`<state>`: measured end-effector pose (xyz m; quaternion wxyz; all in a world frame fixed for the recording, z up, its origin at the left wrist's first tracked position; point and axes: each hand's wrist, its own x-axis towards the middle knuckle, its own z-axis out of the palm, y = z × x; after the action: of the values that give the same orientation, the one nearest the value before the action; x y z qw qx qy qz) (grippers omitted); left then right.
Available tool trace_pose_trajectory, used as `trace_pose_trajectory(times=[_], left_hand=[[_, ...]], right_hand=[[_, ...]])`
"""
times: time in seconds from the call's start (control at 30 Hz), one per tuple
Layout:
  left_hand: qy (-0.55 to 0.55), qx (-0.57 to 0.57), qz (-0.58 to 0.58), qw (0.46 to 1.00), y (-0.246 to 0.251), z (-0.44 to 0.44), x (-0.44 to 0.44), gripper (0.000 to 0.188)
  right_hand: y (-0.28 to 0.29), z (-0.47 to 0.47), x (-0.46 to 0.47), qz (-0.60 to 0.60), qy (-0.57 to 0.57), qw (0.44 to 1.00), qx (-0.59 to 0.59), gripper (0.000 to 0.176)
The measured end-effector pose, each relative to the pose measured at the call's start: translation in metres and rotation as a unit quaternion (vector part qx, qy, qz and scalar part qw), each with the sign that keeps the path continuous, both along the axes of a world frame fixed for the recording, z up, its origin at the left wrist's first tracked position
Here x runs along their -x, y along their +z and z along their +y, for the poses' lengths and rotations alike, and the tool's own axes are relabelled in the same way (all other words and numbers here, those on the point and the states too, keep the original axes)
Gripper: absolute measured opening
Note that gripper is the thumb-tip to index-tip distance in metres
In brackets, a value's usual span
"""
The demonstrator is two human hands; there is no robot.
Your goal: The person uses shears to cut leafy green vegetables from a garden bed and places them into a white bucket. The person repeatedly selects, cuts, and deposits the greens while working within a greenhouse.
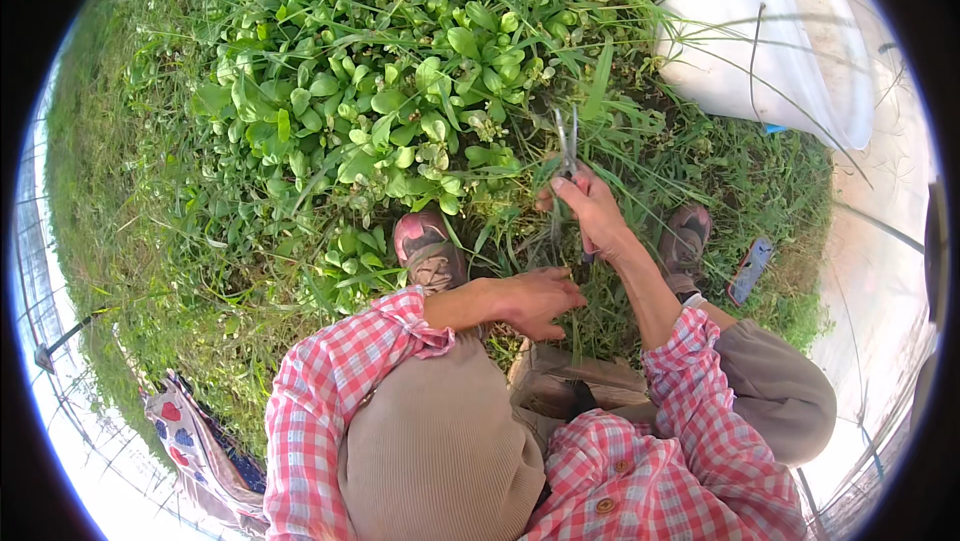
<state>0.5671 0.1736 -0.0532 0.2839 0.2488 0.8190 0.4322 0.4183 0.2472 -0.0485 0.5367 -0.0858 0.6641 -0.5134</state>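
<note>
My right hand (598, 214) grips a pair of garden snips (570, 158) with red handles. Their two slim metal blades point away from me, slightly apart, among long grass blades (600, 83). Closer to my body, my left hand (536, 302) hovers palm down over low weeds, its fingers spread and nothing visible in them. A dense patch of broad-leaved green plants (390, 102) grows in front, left of the snips. Grass partly hides the soil around the blades.
A white plastic bucket (735, 45) with a wire handle stands at the upper right. Beside my right shoe (684, 241) lies a flat phone-like object (750, 271). Wooden blocks (577, 379) sit beneath me, and patterned cloth (187, 436) lies lower left. Pale sheeting (870, 301) borders the right.
</note>
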Motion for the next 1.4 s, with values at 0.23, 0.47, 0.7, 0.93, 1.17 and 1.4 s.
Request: trace_pose_trajectory(times=[0.23, 0.47, 0.7, 0.93, 1.17, 1.4], left_hand=[[0.485, 0.105, 0.130, 0.859, 0.037, -0.055, 0.019, 0.021], [0.385, 0.232, -0.129, 0.884, 0.025, -0.075, -0.005, 0.046], [0.241, 0.222, -0.051, 0.943, -0.014, -0.050, -0.051, 0.023], [0.217, 0.294, 0.002, 0.931, -0.004, -0.056, -0.044, 0.021], [0.406, 0.081, 0.089, 0.906, 0.001, -0.089, -0.041, 0.025], [0.568, 0.162, -0.018, 0.807, -0.019, -0.077, -0.019, 0.026]], right_hand=[[-0.003, 0.051, 0.053, -0.061, -0.148, 0.987, -0.020, 0.048], [0.044, 0.065, 0.077, -0.164, -0.014, 0.979, 0.122, 0.058], [0.070, 0.060, 0.059, -0.220, 0.074, 0.942, 0.241, 0.075], [0.048, 0.012, 0.003, -0.336, 0.183, 0.910, 0.162, 0.064], [0.008, 0.016, 0.002, -0.319, 0.069, 0.943, 0.061, 0.051], [0.003, 0.019, 0.007, -0.323, 0.068, 0.941, 0.074, 0.050]])
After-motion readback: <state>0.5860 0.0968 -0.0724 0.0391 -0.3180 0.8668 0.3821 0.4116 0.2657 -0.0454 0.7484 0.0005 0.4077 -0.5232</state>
